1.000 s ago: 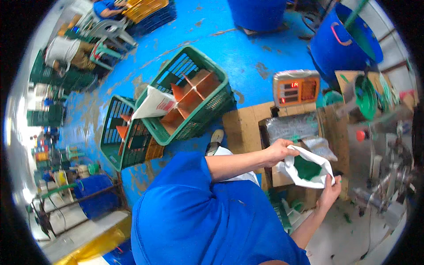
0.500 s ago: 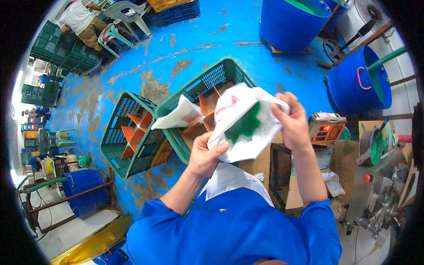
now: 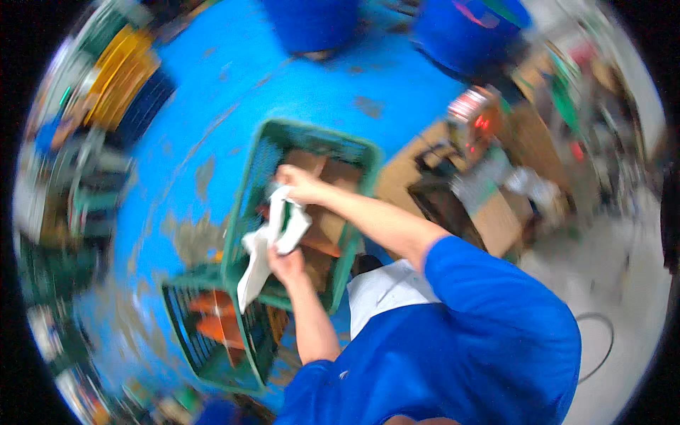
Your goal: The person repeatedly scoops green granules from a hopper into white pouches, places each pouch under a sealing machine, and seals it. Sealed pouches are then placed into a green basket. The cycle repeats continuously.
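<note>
Both of my hands are over a green plastic crate [image 3: 322, 132] fitted with brown cardboard dividers. A white bag [image 3: 292, 230] with a green inside hangs between them, its mouth partly spread. My right hand [image 3: 299, 185] pinches its far edge, while my left hand [image 3: 286, 265] grips its near edge. Beside my left hand, another white bag [image 3: 252, 280] drapes over the crate's left wall. What lies deeper in the crate is partly hidden by my arms and the bags.
A second green crate [image 3: 204, 277] with orange dividers [image 3: 221, 329] touches the first at the near left. Blue tubs [image 3: 312, 25] stand on the blue floor ahead. To the right, a scale with a red display [image 3: 476, 117] sits by cardboard. Stacked yellow crates [image 3: 120, 74] are far left.
My view has turned to the right. My hands have carried the bag down and left over the crate, and its mouth looks narrower than before.
</note>
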Action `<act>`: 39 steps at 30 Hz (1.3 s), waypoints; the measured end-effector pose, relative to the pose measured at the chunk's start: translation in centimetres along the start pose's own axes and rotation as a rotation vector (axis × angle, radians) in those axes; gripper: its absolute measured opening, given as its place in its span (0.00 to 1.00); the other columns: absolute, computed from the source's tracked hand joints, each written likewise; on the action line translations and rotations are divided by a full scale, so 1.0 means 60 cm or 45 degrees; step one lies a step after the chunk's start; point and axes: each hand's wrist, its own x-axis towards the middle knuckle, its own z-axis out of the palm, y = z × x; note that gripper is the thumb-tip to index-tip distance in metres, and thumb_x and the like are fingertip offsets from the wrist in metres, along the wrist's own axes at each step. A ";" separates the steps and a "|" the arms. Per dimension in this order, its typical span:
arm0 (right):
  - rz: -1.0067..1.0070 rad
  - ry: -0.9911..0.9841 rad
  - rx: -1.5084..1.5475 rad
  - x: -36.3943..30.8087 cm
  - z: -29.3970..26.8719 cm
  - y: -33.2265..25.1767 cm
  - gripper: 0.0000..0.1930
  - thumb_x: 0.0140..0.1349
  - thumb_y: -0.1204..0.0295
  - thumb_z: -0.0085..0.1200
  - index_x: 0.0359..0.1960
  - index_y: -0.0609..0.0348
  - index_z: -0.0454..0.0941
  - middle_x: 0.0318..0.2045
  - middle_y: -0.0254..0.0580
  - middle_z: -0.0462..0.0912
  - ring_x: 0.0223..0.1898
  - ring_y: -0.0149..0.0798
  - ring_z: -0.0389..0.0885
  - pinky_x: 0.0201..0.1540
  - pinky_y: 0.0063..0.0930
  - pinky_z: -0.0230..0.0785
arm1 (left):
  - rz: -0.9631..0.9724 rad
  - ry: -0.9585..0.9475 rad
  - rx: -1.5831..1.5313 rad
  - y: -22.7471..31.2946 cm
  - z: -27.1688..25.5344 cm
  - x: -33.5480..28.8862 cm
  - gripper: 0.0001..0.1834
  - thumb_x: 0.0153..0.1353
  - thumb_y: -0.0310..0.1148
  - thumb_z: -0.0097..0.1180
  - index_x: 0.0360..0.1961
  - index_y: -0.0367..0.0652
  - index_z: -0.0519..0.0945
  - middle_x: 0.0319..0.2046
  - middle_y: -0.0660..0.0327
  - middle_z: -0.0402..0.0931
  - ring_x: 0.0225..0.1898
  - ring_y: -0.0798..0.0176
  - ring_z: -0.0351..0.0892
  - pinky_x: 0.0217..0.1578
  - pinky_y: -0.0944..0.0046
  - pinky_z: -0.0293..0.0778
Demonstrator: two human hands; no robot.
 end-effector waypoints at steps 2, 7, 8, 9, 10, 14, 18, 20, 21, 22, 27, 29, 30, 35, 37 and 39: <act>-0.106 0.124 -0.597 0.029 -0.019 -0.003 0.15 0.48 0.70 0.53 0.39 0.57 0.70 0.31 0.54 0.77 0.34 0.53 0.77 0.33 0.43 0.70 | -0.181 0.331 0.215 0.044 0.009 0.015 0.22 0.58 0.32 0.45 0.50 0.30 0.63 0.43 0.46 0.72 0.41 0.48 0.74 0.41 0.52 0.75; -0.340 0.144 -0.912 0.001 -0.061 -0.080 0.11 0.56 0.73 0.41 0.41 0.58 0.65 0.27 0.54 0.76 0.26 0.55 0.79 0.23 0.44 0.72 | 0.617 0.323 2.370 0.116 0.075 -0.005 0.07 0.42 0.24 0.48 0.21 0.38 0.62 0.17 0.55 0.68 0.17 0.54 0.67 0.25 0.54 0.69; -0.345 0.323 -0.860 -0.026 -0.080 -0.091 0.11 0.57 0.72 0.40 0.42 0.58 0.65 0.28 0.54 0.76 0.28 0.55 0.79 0.26 0.44 0.72 | 0.872 0.232 2.671 0.125 0.092 -0.008 0.07 0.42 0.25 0.48 0.22 0.37 0.63 0.18 0.52 0.69 0.18 0.50 0.68 0.26 0.51 0.68; -0.305 0.394 -0.799 -0.051 -0.105 -0.101 0.11 0.58 0.71 0.40 0.43 0.58 0.65 0.29 0.54 0.76 0.29 0.55 0.78 0.29 0.45 0.72 | 1.204 0.117 2.962 0.131 0.112 -0.013 0.08 0.41 0.27 0.48 0.23 0.36 0.64 0.18 0.49 0.70 0.19 0.46 0.69 0.27 0.48 0.67; -0.248 0.603 -0.529 -0.072 -0.138 -0.107 0.11 0.58 0.70 0.41 0.42 0.57 0.65 0.31 0.53 0.76 0.33 0.54 0.78 0.34 0.45 0.71 | 1.136 0.166 3.035 0.128 0.127 -0.019 0.08 0.42 0.27 0.48 0.23 0.37 0.65 0.19 0.48 0.70 0.21 0.43 0.70 0.27 0.46 0.66; -0.065 0.785 -0.362 -0.246 -0.303 -0.049 0.16 0.57 0.62 0.49 0.43 0.58 0.69 0.39 0.51 0.76 0.41 0.51 0.75 0.42 0.42 0.68 | 1.238 0.156 3.294 0.062 0.211 -0.028 0.06 0.47 0.30 0.49 0.28 0.44 0.68 0.24 0.47 0.75 0.26 0.40 0.74 0.26 0.44 0.66; 0.207 1.443 0.009 -0.561 -0.390 0.098 0.16 0.56 0.62 0.54 0.39 0.60 0.73 0.31 0.44 0.79 0.32 0.34 0.78 0.34 0.30 0.69 | 1.525 -0.040 3.136 -0.067 0.319 -0.035 0.04 0.54 0.33 0.49 0.29 0.47 0.69 0.27 0.52 0.77 0.26 0.44 0.76 0.22 0.46 0.67; 0.232 1.912 0.460 -0.760 -0.392 0.183 0.12 0.58 0.65 0.53 0.39 0.59 0.73 0.28 0.39 0.78 0.32 0.32 0.76 0.34 0.28 0.68 | 1.526 -0.466 2.832 -0.155 0.371 -0.042 0.05 0.54 0.32 0.51 0.31 0.46 0.70 0.26 0.53 0.77 0.27 0.47 0.77 0.21 0.49 0.67; 0.715 2.251 0.213 -0.859 -0.382 0.222 0.09 0.59 0.67 0.51 0.37 0.57 0.73 0.28 0.35 0.77 0.31 0.32 0.76 0.34 0.26 0.68 | 1.526 -0.669 2.658 -0.202 0.400 -0.045 0.05 0.55 0.31 0.51 0.32 0.45 0.71 0.26 0.53 0.77 0.27 0.48 0.78 0.21 0.50 0.68; 0.691 2.705 -0.073 -0.973 -0.348 0.258 0.08 0.61 0.67 0.47 0.36 0.57 0.73 0.28 0.34 0.76 0.30 0.34 0.75 0.33 0.27 0.68 | 1.526 -0.928 2.479 -0.260 0.421 -0.061 0.06 0.55 0.29 0.52 0.35 0.43 0.72 0.22 0.56 0.74 0.24 0.53 0.75 0.20 0.56 0.67; 1.301 3.945 0.033 -1.422 -0.163 0.421 0.19 0.63 0.63 0.38 0.30 0.68 0.74 0.29 0.56 0.77 0.33 0.50 0.75 0.39 0.39 0.66 | 0.851 -1.557 2.590 -0.530 0.412 -0.225 0.07 0.53 0.24 0.52 0.34 0.42 0.72 0.17 0.63 0.65 0.18 0.68 0.62 0.19 0.67 0.60; 1.056 3.996 1.153 -1.523 -0.085 0.475 0.24 0.61 0.54 0.42 0.25 0.70 0.72 0.18 0.49 0.75 0.23 0.50 0.74 0.30 0.44 0.67 | 0.561 -1.927 2.651 -0.626 0.371 -0.310 0.03 0.53 0.23 0.53 0.30 0.42 0.73 0.17 0.59 0.69 0.16 0.68 0.63 0.17 0.67 0.58; 0.461 3.823 1.692 -1.551 -0.046 0.497 0.26 0.60 0.50 0.44 0.28 0.67 0.72 0.15 0.46 0.72 0.21 0.45 0.73 0.27 0.42 0.68 | 0.398 -2.090 2.739 -0.664 0.351 -0.352 0.04 0.53 0.23 0.53 0.30 0.42 0.74 0.18 0.59 0.71 0.17 0.68 0.66 0.18 0.67 0.60; -0.082 3.449 2.208 -1.585 0.002 0.585 0.21 0.60 0.50 0.45 0.36 0.59 0.69 0.25 0.41 0.73 0.27 0.39 0.72 0.28 0.41 0.68 | -0.028 -2.633 2.822 -0.787 0.273 -0.530 0.06 0.51 0.25 0.56 0.32 0.44 0.77 0.22 0.55 0.77 0.21 0.63 0.77 0.23 0.66 0.70; -0.171 3.402 2.128 -1.584 0.002 0.569 0.20 0.61 0.51 0.45 0.40 0.56 0.67 0.31 0.40 0.73 0.31 0.38 0.71 0.32 0.40 0.66 | -0.107 -2.610 3.077 -0.814 0.261 -0.575 0.06 0.51 0.27 0.56 0.33 0.44 0.78 0.23 0.54 0.78 0.24 0.60 0.79 0.26 0.65 0.73; -0.168 3.496 1.956 -1.580 -0.001 0.517 0.19 0.62 0.55 0.45 0.46 0.55 0.66 0.38 0.41 0.73 0.39 0.38 0.71 0.40 0.39 0.65 | -0.179 -2.724 2.871 -0.829 0.257 -0.611 0.06 0.52 0.30 0.56 0.32 0.44 0.78 0.25 0.53 0.78 0.25 0.57 0.79 0.27 0.63 0.73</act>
